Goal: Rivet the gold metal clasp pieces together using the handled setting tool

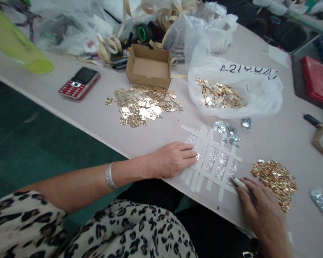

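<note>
**Our left hand point(172, 161) and right hand point(263, 202) at a flat grid of off-white tape strips backed with clear plastic point(206, 154)**

The grid lies near our edge of the pale grey tabletop point(164, 133). We rest our left fingers on its left part, close together and nearly straight; a small shiny metal plate point(197, 157) shows at their tips, and we cannot tell whether they pinch it. Our right fingers curl nearly closed around a small pale tube-shaped item with a dark end point(240, 184), its tip at the grid's lower right corner.

Just beyond the grid we have a small heap of round silver metal pieces point(228, 132). To our right, beside the right hand, is a heap of shiny gold pieces point(274, 179). Farther off, a pile of flat gold metal plates point(142, 105) lies before an open brown cardboard box point(149, 79). A white plastic bag with black writing point(266, 93) holds more gold pieces point(223, 95). To our left lies a red keypad phone point(79, 83).
</note>
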### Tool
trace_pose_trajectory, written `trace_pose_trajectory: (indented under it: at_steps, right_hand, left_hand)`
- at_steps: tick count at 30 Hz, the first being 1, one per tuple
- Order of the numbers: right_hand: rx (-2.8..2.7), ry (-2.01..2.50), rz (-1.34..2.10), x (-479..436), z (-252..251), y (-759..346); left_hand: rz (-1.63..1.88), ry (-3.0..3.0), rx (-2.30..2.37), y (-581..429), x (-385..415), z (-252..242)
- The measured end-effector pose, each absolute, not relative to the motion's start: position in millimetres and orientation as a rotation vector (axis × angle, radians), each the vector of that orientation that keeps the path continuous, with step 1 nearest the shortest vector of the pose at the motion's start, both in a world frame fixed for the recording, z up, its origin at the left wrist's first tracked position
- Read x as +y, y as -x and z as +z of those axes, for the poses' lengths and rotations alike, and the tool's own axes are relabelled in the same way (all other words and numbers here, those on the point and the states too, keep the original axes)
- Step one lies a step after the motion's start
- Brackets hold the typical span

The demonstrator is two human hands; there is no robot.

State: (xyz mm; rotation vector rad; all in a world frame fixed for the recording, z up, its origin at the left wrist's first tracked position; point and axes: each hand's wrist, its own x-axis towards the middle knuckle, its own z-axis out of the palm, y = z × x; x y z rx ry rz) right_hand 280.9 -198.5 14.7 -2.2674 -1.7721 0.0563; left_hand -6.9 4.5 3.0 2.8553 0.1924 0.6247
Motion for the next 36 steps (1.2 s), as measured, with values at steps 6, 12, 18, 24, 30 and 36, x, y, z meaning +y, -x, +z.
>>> trace_pose_trajectory:
  at_steps: [6,12,18,24,30,36]
  right_hand:
    - [-0.862,1.923,0.088,-175.5,45.6,-242.6]
    - [-0.652,1.341,0.592,-114.1,52.7,-212.6]
    - [-0.588,1.134,0.729,-83.3,28.1,-205.9]
    - [-0.450,1.103,0.736,-80.7,25.7,-196.6]
    - [-0.405,0.930,0.815,-78.2,19.1,-203.6]
    - [-0.272,0.664,0.939,-79.0,8.4,-214.1]
  left_hand:
    - [0.566,-2.884,0.145,4.4,10.8,6.0]
    - [0.633,-2.876,0.190,4.8,8.9,0.7]
    - [0.612,-2.856,0.196,6.0,9.3,-0.7]
    - [0.614,-2.834,0.189,6.1,10.3,0.6]
    - [0.562,-2.770,0.182,6.8,12.1,2.1]
    - [0.543,-2.676,0.185,9.3,14.0,2.9]
